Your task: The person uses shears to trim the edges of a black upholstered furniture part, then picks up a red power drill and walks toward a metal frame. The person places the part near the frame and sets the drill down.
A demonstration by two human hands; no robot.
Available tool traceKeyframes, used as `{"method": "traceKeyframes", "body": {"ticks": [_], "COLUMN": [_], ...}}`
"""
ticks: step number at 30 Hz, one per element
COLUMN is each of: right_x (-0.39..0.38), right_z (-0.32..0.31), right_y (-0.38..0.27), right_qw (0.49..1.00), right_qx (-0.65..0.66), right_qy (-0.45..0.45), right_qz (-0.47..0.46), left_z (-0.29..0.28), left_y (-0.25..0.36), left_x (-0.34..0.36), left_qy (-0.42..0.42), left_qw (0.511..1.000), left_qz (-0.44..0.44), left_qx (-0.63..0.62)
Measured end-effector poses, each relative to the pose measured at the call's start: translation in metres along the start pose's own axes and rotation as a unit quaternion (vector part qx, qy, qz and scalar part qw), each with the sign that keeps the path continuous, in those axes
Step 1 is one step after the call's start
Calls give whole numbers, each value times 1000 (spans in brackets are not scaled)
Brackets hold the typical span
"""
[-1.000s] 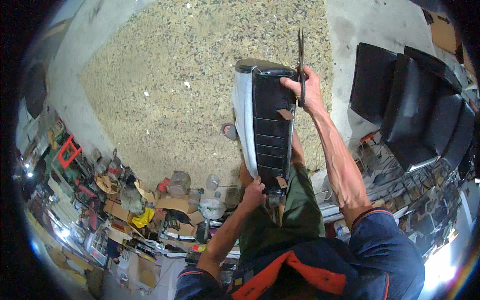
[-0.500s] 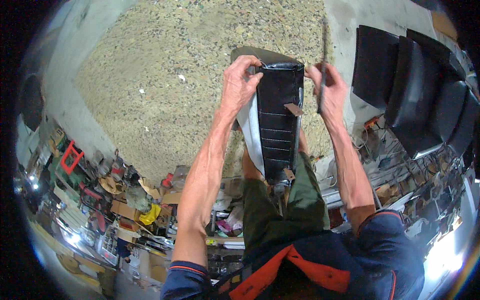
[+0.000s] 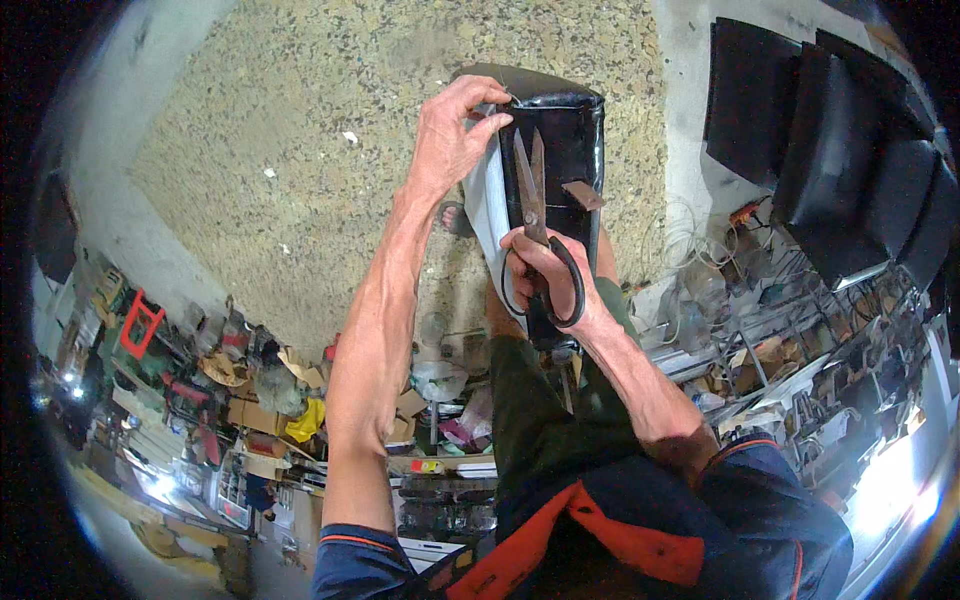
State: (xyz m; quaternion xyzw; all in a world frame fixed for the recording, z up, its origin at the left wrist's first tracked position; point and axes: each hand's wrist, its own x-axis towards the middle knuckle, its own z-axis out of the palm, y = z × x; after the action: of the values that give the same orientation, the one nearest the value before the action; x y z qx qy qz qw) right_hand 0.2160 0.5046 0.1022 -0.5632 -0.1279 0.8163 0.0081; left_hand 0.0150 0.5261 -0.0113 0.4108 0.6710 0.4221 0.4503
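Note:
My left hand (image 3: 452, 135) pinches what looks like a thin thread at the top-left corner of a long black padded piece (image 3: 575, 140) with stitched seams and pale grey fabric (image 3: 482, 205) along its left side. My right hand (image 3: 560, 270) grips large black-handled scissors (image 3: 532, 180), blades slightly apart and pointing toward that corner, over the black surface. A small brownish flat tab (image 3: 583, 196) sticks out at the piece's right side. My legs, in dark green trousers, are partly hidden behind the piece.
A speckled foam sheet (image 3: 300, 180) lies ahead on a grey floor. Black padded pieces (image 3: 828, 160) are at the right, near loose cables (image 3: 685, 240). Cardboard boxes (image 3: 250, 415), a red plastic frame (image 3: 142, 325), metal framework and clutter crowd behind. A small, indistinct person (image 3: 262, 495) is at lower left.
My left hand has risen from the piece's lower end to its top-left corner. My right hand has brought the scissors leftward and down from beside the piece to over it.

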Motion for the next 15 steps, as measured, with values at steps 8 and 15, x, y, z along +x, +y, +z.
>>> {"method": "traceKeyframes", "body": {"ticks": [8,15], "right_x": [8,13], "right_z": [10,12], "right_y": [4,9], "right_qw": [999,999], "right_qx": [-37,-40], "right_qy": [-1,7], "right_qz": [-28,-36], "left_z": [-10,-9], "left_y": [-3,-7], "left_x": [-1,-2], "left_qy": [-26,-15], "left_qw": [1000,1000], "left_qz": [-1,-21], "left_qx": [-6,5]}}
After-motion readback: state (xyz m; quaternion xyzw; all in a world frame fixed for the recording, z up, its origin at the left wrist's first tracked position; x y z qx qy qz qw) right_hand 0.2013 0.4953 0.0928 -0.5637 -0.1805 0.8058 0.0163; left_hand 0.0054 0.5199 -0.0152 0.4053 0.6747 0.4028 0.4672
